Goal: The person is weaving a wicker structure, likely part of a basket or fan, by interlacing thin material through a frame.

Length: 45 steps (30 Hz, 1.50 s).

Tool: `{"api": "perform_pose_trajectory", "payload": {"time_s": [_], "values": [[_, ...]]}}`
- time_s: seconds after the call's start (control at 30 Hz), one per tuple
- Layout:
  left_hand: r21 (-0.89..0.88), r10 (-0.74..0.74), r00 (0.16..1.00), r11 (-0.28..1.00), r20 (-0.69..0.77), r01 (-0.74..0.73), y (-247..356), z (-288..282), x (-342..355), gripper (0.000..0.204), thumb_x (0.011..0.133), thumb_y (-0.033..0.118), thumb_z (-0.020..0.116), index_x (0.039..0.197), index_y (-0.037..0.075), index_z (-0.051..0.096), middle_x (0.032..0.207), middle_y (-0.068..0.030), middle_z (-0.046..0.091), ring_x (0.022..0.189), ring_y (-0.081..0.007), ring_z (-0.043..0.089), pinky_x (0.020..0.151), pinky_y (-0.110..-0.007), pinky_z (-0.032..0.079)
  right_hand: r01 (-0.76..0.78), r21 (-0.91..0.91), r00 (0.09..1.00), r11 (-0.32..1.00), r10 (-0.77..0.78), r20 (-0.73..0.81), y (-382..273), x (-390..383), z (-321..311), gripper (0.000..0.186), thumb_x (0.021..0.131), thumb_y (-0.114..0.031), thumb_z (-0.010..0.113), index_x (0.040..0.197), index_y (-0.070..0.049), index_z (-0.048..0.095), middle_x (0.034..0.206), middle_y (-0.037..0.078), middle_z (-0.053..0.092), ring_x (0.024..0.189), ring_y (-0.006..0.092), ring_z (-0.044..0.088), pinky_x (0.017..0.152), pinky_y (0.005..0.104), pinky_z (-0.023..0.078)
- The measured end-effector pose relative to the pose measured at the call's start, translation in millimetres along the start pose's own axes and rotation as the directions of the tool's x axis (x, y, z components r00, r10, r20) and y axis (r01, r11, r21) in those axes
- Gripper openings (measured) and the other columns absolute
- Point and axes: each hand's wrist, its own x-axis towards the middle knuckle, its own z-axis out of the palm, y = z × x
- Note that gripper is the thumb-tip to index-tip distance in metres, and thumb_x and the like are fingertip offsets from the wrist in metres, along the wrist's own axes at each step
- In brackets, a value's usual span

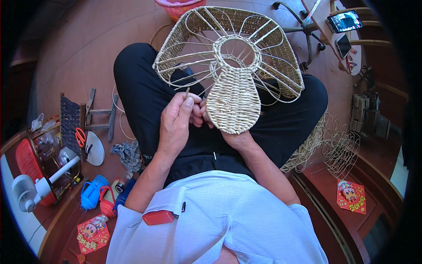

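A half-round woven straw piece with a wire frame rests across my lap. Cord-wrapped spokes run from its curved wall to a round ring, and a tightly woven pear-shaped panel hangs from that ring toward me. My left hand is closed just left of the panel, pinching a short brown-tipped cord end between thumb and finger. Behind the panel lies my right hand; only its wrist side and some bent fingertips show. Those fingertips are at the panel's left edge, close to my left fingers.
Bundles of loose straw cord lie right of my knee. On the left are a wooden stool, orange-handled scissors, a grey cloth, a white fan and a blue jug. A phone stands at upper right; a pink basin sits ahead.
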Motion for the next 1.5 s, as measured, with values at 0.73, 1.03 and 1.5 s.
{"api": "perform_pose_trajectory", "payload": {"time_s": [0.73, 1.03, 1.5], "values": [[-0.024, 0.017, 0.642, 0.998, -0.767, -0.055, -124.0, -245.2, -46.1, 0.018, 0.106, 0.015, 0.060, 0.117, 0.003, 0.068, 0.099, -0.0057, 0.071, 0.072, -0.0084, 0.062, 0.061, -0.024, 0.055, -0.317, 0.364, 0.945, 0.876, 0.257, 0.203, -22.8, -2.9, -15.9, 0.021, 0.101, -0.021, 0.071, 0.116, -0.006, 0.066, 0.091, 0.003, 0.064, 0.057, 0.0053, 0.040, 0.052, 0.0212, 0.031], [-0.348, -0.589, 0.532, 0.801, -0.609, 0.488, -335.5, -258.6, -103.4, 0.010, 0.096, 0.007, 0.061, 0.099, 0.006, 0.070, 0.077, -0.0046, 0.067, 0.059, -0.0154, 0.061, 0.049, -0.032, 0.053, -0.335, 0.333, 0.937, 0.882, 0.274, 0.218, -27.7, -0.3, -21.0, 0.019, 0.103, -0.022, 0.069, 0.110, -0.007, 0.060, 0.086, -0.001, 0.047, 0.060, 0.0061, 0.036, 0.052, 0.0206, 0.034], [0.733, 0.758, 0.102, 0.575, -0.645, 0.363, -111.7, -363.5, -68.9, 0.017, 0.098, 0.016, 0.060, 0.104, 0.002, 0.068, 0.102, -0.0199, 0.069, 0.098, -0.0382, 0.067, 0.086, -0.049, 0.050, -0.389, 0.370, 0.921, 0.844, 0.367, 0.132, -32.3, -9.5, -32.6, 0.018, 0.105, -0.021, 0.066, 0.117, -0.008, 0.061, 0.085, -0.002, 0.046, 0.061, 0.0058, 0.035, 0.052, 0.0206, 0.033]]}}
